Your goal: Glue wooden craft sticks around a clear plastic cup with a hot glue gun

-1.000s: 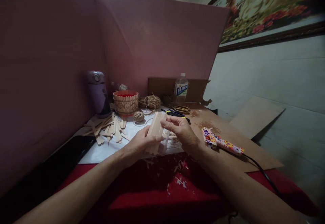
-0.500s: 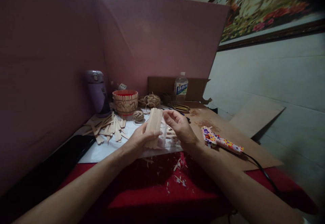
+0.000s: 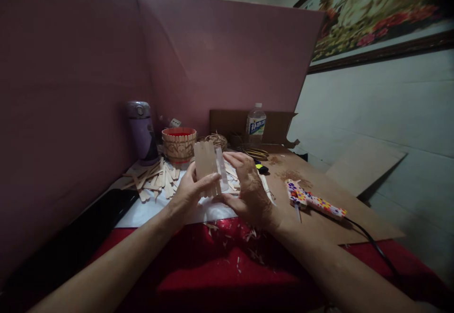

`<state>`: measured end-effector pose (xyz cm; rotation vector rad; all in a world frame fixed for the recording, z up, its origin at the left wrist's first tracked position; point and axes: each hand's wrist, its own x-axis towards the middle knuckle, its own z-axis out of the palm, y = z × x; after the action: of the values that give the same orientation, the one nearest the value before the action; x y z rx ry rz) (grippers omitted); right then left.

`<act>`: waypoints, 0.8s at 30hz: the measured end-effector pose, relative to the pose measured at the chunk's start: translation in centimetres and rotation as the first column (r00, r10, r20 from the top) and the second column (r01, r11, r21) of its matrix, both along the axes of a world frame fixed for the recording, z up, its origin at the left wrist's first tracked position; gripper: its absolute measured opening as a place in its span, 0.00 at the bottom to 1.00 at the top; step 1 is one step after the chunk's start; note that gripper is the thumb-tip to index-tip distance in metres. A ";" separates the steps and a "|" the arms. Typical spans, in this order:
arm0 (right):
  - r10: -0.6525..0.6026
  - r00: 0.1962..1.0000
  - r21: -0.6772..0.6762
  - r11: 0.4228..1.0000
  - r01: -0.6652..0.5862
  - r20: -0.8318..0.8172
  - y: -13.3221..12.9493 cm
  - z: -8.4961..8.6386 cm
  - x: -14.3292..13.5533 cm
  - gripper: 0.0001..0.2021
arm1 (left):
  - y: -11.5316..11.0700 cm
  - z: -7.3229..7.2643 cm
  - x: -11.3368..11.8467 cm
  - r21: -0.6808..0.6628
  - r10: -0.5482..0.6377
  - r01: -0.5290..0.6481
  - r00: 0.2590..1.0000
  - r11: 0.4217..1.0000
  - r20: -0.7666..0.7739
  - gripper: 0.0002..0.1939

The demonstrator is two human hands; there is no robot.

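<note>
My left hand (image 3: 193,187) grips a clear plastic container (image 3: 222,171) whose near side is covered by a row of upright wooden craft sticks (image 3: 205,164). The thumb lies across the sticks, and the other fingers are hidden behind. My right hand (image 3: 246,180) is curved round the container's right side, fingertips at the clear wall and thumb by the lower edge. Loose craft sticks (image 3: 165,178) lie in a heap to the left, with others partly hidden behind my right hand. To the right, a flower-patterned glue gun (image 3: 314,202) rests on a brown board.
A purple bottle (image 3: 141,131), a stick-covered pot (image 3: 179,143) with a red inside, twine (image 3: 217,140) and a plastic bottle (image 3: 256,125) stand at the back. Scissors (image 3: 257,153) lie behind my right hand. Wood scraps litter the red cloth (image 3: 213,265). A black cord (image 3: 376,249) trails off right.
The container has been turned more upright, its stick-covered side facing me more. My right hand has opened from a pinch and come down around its right side. The view has shifted slightly.
</note>
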<state>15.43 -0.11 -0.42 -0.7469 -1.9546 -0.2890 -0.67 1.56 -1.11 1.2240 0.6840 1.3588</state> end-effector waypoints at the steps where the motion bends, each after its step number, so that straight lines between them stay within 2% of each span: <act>1: -0.008 1.000 0.002 1.000 0.008 0.004 0.1 0.0 0.2 0.34 | 0.2 0.0 -0.2 0.013 0.031 -0.030 0.999 0.999 -0.011 0.29; 3: -0.048 0.999 -0.034 0.998 0.048 0.006 0.4 0.0 0.6 0.30 | 0.6 -0.2 -0.5 0.015 0.097 -0.097 0.995 0.995 -0.032 0.28; 5: -0.115 0.992 -0.142 0.982 0.121 0.053 0.8 -0.2 0.9 0.19 | 1.0 -0.3 -0.8 0.003 0.138 -0.138 0.990 0.990 -0.041 0.28; 8: -0.167 0.949 -0.316 0.915 0.251 0.269 1.4 -0.5 1.3 0.05 | 1.5 -0.6 -0.9 0.008 0.153 -0.153 0.987 0.988 -0.049 0.29; 11: -0.200 0.880 -0.392 0.837 0.382 0.431 1.7 -0.5 1.4 0.06 | 1.6 -0.8 -0.7 0.019 0.152 -0.151 0.983 0.988 -0.106 0.31; 14: -0.227 0.845 -0.427 0.782 0.454 0.484 1.7 -0.3 1.6 0.07 | 1.6 -1.0 -0.3 0.031 0.121 -0.118 0.977 0.993 -0.176 0.31; 19: -0.248 0.817 -0.451 0.732 0.511 0.521 1.7 -0.1 1.9 0.06 | 1.5 -1.1 0.0 0.045 0.084 -0.074 0.960 0.996 -0.266 0.30; 24: -0.281 0.791 -0.449 0.699 0.557 0.544 1.6 0.1 1.8 0.08 | 1.4 -1.0 -0.1 0.043 0.078 -0.068 0.948 0.997 -0.310 0.37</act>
<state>17.24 1.52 -0.33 -1.7059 -2.2995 -0.1192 -0.80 2.96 -2.16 1.4692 0.9395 1.2508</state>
